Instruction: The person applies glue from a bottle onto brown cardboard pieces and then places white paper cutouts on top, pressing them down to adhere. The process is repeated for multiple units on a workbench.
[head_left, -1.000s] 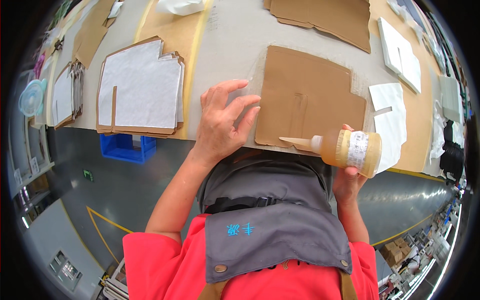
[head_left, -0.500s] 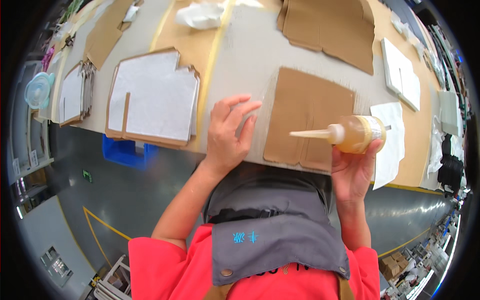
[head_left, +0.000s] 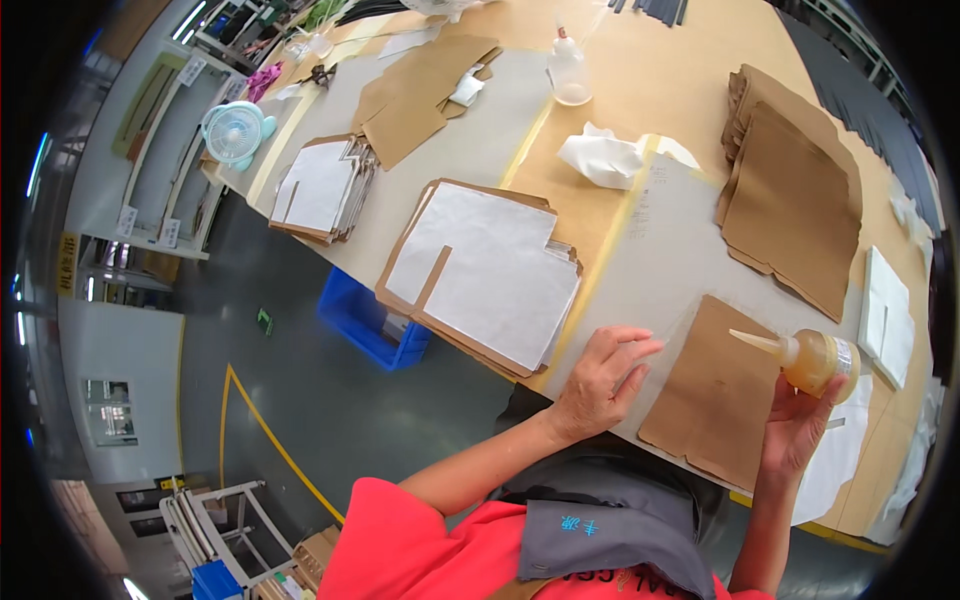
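My right hand [head_left: 793, 428] grips a squeeze bottle [head_left: 820, 366] of amber liquid, tilted on its side with its long pale nozzle pointing left. The nozzle is above a brown leather-like sheet [head_left: 705, 395] at the table's near edge. At that sheet's left edge is my left hand [head_left: 598, 390], empty, its fingers stretched out and slightly apart. Partly behind my right hand, a white cut piece [head_left: 835, 455] with a small slot lies by the table edge.
Left of my hands lies a stack of white-faced brown pieces [head_left: 485, 275], with a smaller stack [head_left: 322, 190] beyond. Brown sheets [head_left: 790, 200] are piled at the far right, near white slotted pieces [head_left: 885, 318]. Crumpled white paper [head_left: 603, 157], a clear bottle [head_left: 570, 78] and a small fan [head_left: 235, 133] stand farther off.
The view has swung left, so the table and both hands appear farther right and lower. My right hand still holds the bottle; my left hand stays beside the brown sheet.
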